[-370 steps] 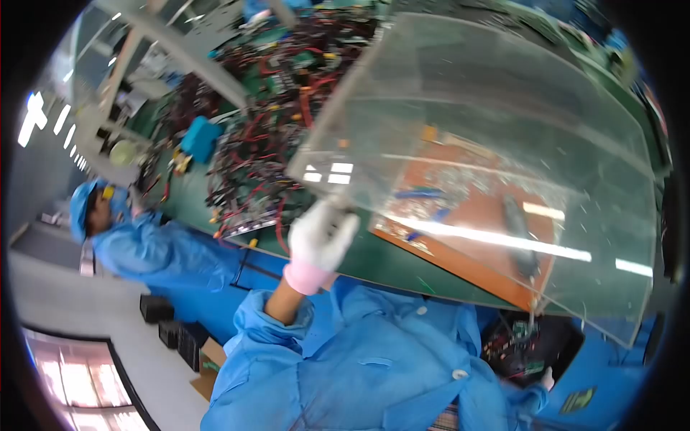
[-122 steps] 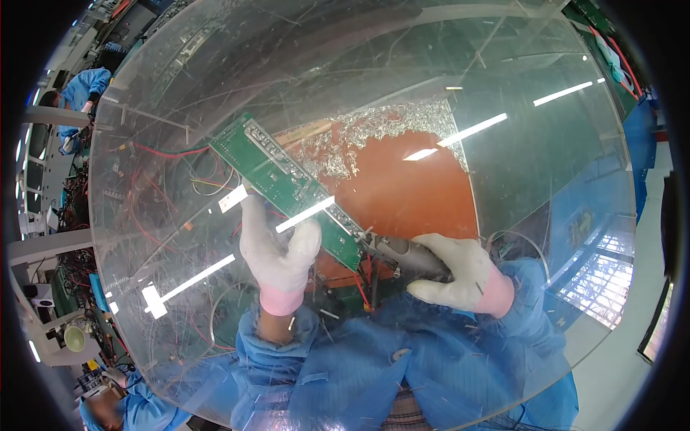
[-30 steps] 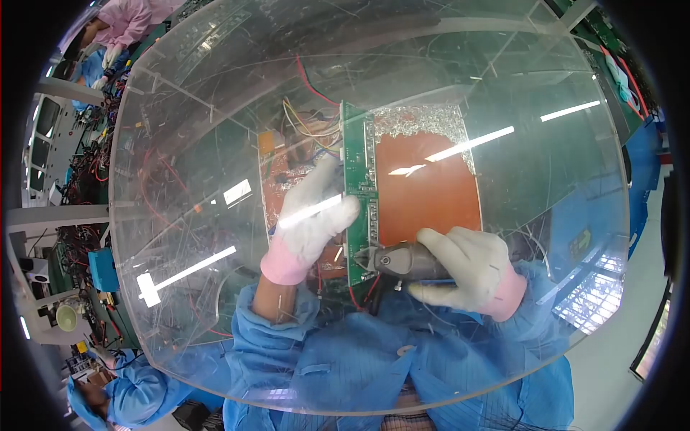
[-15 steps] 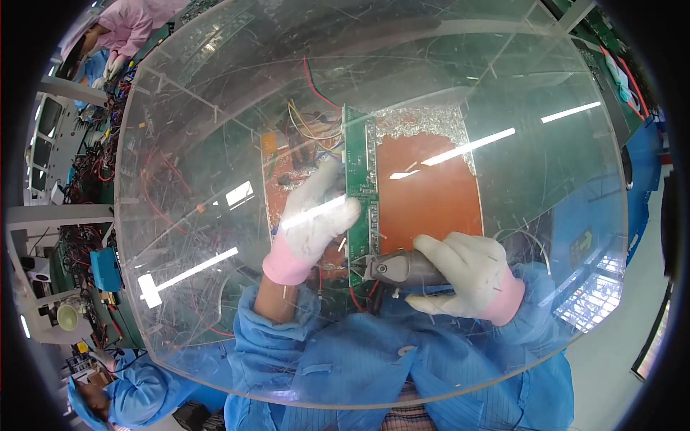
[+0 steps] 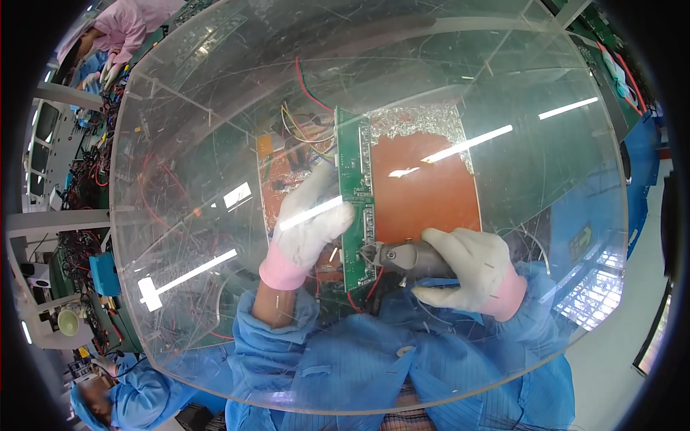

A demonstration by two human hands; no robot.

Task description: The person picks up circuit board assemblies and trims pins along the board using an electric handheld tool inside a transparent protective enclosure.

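Through a clear plastic shield (image 5: 517,194) I see both my hands in white gloves with pink cuffs. My left hand (image 5: 309,215) is closed on the left side of a long green circuit board (image 5: 353,165), which stands on edge with a row of parts along its right side. My right hand (image 5: 467,269) wraps round the thick grey body of an air nipper (image 5: 410,256). The nipper's jaws lie at the board's right edge, near its lower end; whether they touch it I cannot tell. Coloured wires (image 5: 305,129) lie beside the board's upper left.
Under the board lies an orange-brown mat (image 5: 424,194) strewn with silvery clippings (image 5: 417,118). Red wires (image 5: 305,79) run over the green bench. A co-worker in blue (image 5: 144,395) sits at lower left, another in pink (image 5: 122,32) at upper left. Cable bundles (image 5: 93,154) line the left.
The nipper's jaws have moved slightly up and right, from over the board's lower end to its right edge. The board and my left hand have shifted slightly left.
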